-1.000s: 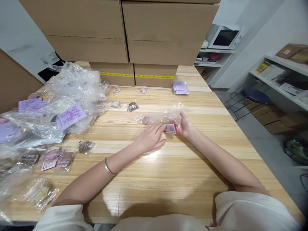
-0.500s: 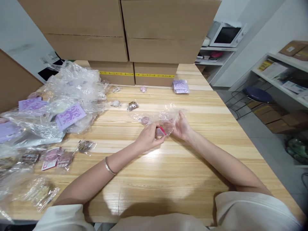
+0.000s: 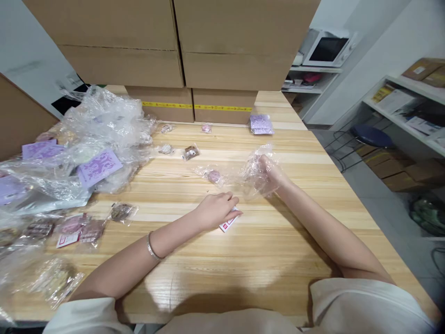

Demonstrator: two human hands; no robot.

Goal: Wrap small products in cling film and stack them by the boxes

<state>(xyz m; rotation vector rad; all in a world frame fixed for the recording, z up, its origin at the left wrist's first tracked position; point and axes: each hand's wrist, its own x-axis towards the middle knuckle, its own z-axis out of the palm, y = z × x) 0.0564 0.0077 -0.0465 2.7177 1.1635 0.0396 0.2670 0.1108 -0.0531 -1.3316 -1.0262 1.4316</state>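
Note:
My left hand (image 3: 216,209) is low over the wooden table, fingers curled and thumb on a small red-and-white packet (image 3: 228,223) that sticks out beneath it. To its right, my right hand (image 3: 269,169) is closed on a crumpled clear plastic bag (image 3: 255,174); the film covers most of its fingers. A small pink wrapped piece (image 3: 214,176) lies left of that bag, in clear film; I cannot tell whether the two films are joined. Farther back are a brown wrapped piece (image 3: 191,152) and a whitish wrapped piece (image 3: 166,149).
A heap of clear plastic bags (image 3: 107,120) with purple cards (image 3: 99,167) covers the left side. Several wrapped pieces lie in front of it, including a dark one (image 3: 121,211). Cardboard boxes (image 3: 222,104) stand along the back, with a purple packet (image 3: 260,124) beside them.
My left hand has moved away from the plastic bag, toward me, and brought the red-and-white packet down to the table. My right hand has closed, bunching the bag.

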